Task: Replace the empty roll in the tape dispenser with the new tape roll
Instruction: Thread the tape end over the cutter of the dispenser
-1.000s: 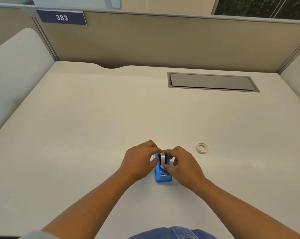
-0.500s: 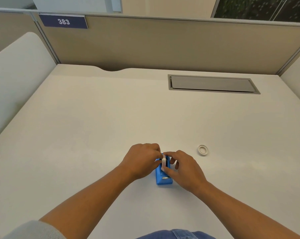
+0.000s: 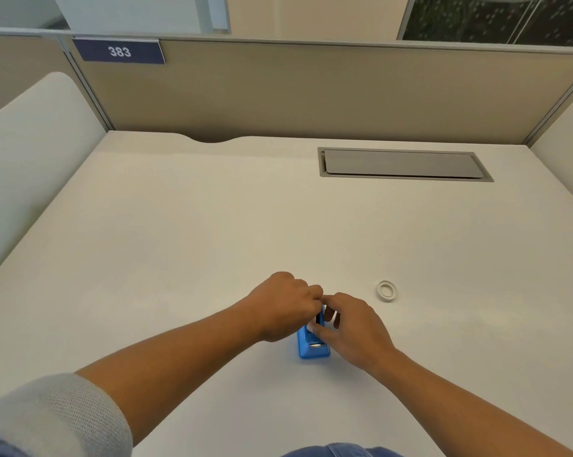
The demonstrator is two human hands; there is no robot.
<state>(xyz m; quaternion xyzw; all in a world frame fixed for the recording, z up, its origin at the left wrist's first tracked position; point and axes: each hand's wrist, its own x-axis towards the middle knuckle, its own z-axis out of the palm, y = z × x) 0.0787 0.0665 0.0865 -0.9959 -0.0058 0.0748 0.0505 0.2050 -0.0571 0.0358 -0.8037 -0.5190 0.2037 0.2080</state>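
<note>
I see a wide, matte, off-white desk (image 3: 212,225) boxed in by tan fabric partitions (image 3: 311,94), with a blue number plate (image 3: 118,51) at the far left and a grey, smooth-lidded cable hatch (image 3: 404,164) set flush at the far right. Both forearms reach in from the near edge; a ribbed grey sleeve (image 3: 54,413) covers the left upper arm.

The left hand (image 3: 282,305) is curled over the far left side of the blue tape dispenser (image 3: 312,346), fingers bunched together. The right hand (image 3: 351,324) comes in from the right, thumb and fingertips drawn close at the top of the slot. I cannot tell whether either hand actually pinches the roll or only presses on it, since the knuckles hide the contact. The dispenser is a small glossy plastic block standing on the desk near the middle, its cutter end toward me.

A dark sliver shows between the hands at the slot, which I take to be the new tape roll's (image 3: 318,317) edge sunk in. The empty roll (image 3: 387,289), a thin pale ring, lies flat on the desk well to the right.

My judgement: the roll is being seated. To do it well, I'd keep the left hand bracing the body so the light plastic doesn't skid, push the hub straight down until both ends sit, then lead the free end toward the cutter.
</note>
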